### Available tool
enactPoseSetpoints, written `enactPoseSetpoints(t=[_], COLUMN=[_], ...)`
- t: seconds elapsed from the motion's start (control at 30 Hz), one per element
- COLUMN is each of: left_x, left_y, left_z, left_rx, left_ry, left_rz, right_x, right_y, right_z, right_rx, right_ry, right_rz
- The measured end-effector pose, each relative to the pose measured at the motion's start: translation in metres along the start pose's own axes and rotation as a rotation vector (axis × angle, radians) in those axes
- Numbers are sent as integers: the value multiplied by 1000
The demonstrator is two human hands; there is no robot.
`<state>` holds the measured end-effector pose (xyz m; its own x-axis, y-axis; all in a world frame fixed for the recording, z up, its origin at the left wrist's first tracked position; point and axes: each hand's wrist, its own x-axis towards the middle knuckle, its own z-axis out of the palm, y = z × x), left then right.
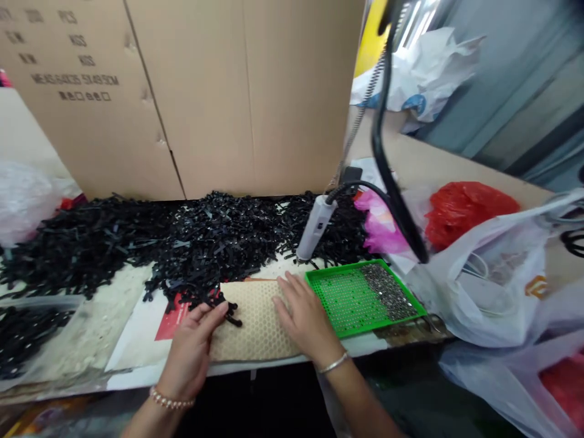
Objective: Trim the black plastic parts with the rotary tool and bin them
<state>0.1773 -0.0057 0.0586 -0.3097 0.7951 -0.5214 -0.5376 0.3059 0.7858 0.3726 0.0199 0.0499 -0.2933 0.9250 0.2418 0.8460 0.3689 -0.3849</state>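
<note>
A few black pieces (233, 316) are pinched between the thumb and fingers of the left hand (201, 328), and are held over the left part of a cream honeycomb-patterned pad (253, 337). The right hand (303, 310) is laid palm down on the right part of the same pad, its fingers spread and nothing seen in its grip. The two hands are kept apart, with the held pieces nearer the left one and bare pad showing between them. Beyond both hands, a long pile of similar black pieces (223, 234) is spread across the tabletop (132, 283), in front of a large cardboard panel (205, 121). Just to the right of the right hand, a green tray (344, 301) is set, with small silvery bits (387, 292) gathered at its far-right side. A white handheld tool (316, 228) is seen tilted in front of the pile, beyond the right hand.
</note>
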Motion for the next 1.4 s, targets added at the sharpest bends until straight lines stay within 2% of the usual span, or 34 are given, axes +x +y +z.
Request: enactPoseSetpoints(t=[0.1, 0.17, 0.3, 0.47, 0.63, 0.77, 0.93, 1.03, 1.17, 1.4], left_x=[-7, -6, -1, 6, 14, 21, 20, 16, 16, 17], left_y=[-13, -17, -14, -9, -17, -24, -27, -30, -33, -27], left_z=[-4, -6, -6, -2, -4, -6, -3, -2, -4, -7], left_rx=[-36, -71, -97, -76, -88, -134, -106, -76, -59, -88], left_ry=[13, 20, 0, -60, -106, -48, -34, 17, 91, -2], left_rz=[2, -1, -5, 6, 3, -7, -8, 56, 147, -11], right_x=[39, 57, 68, 60, 61, 53, 16, -6, -14, -15], right_y=[1, 0, 2, 9, 12, 13, 11, 5, 2, 10], right_z=[-4, 2, 18, 28, 35, 32, 27, 31, 36, 29], right_rx=[-15, 80, 253, 321, 310, 215, -54, -153, -160, -127], right_ry=[-109, -199, -275, -281, -296, -310, -201, -219, -208, -193], right_rz=[-34, -75, -84, -67, -52, -63, -163, -171, -176, -227])
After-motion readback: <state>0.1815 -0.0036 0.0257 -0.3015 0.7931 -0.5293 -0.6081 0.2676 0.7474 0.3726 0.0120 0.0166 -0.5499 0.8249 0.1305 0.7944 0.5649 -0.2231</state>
